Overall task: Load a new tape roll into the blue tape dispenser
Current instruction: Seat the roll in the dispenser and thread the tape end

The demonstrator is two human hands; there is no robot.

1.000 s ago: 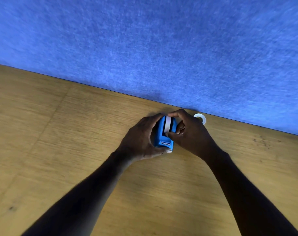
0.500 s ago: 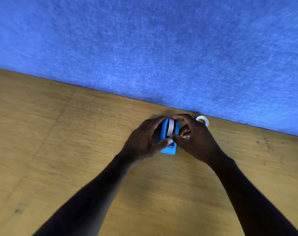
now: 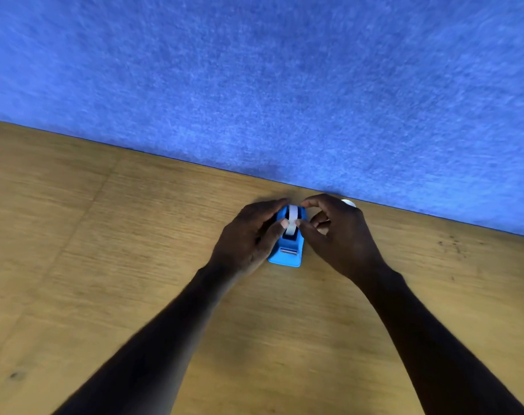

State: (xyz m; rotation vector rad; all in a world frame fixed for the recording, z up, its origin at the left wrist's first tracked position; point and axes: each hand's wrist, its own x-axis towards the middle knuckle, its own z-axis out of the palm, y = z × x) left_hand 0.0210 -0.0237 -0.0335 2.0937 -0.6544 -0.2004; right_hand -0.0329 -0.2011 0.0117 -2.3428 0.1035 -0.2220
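The blue tape dispenser (image 3: 287, 253) stands on the wooden table (image 3: 105, 265) close to the blue wall, its cutter end toward me. A white tape roll (image 3: 292, 220) sits upright in its slot. My left hand (image 3: 251, 235) wraps the dispenser's left side, thumb touching the roll. On the other side my right hand (image 3: 335, 232) pinches the roll between thumb and forefinger. Behind my right hand a second white roll (image 3: 348, 202) peeks out, lying against the wall and mostly hidden.
A blue felt wall panel (image 3: 254, 85) rises straight from the table's far edge, just behind the dispenser. Dark specks mark the wood at the right (image 3: 452, 244).
The dispenser has been set down flat on the table with its cutter end now showing. Both hands shifted slightly, thumbs now meeting at the roll.
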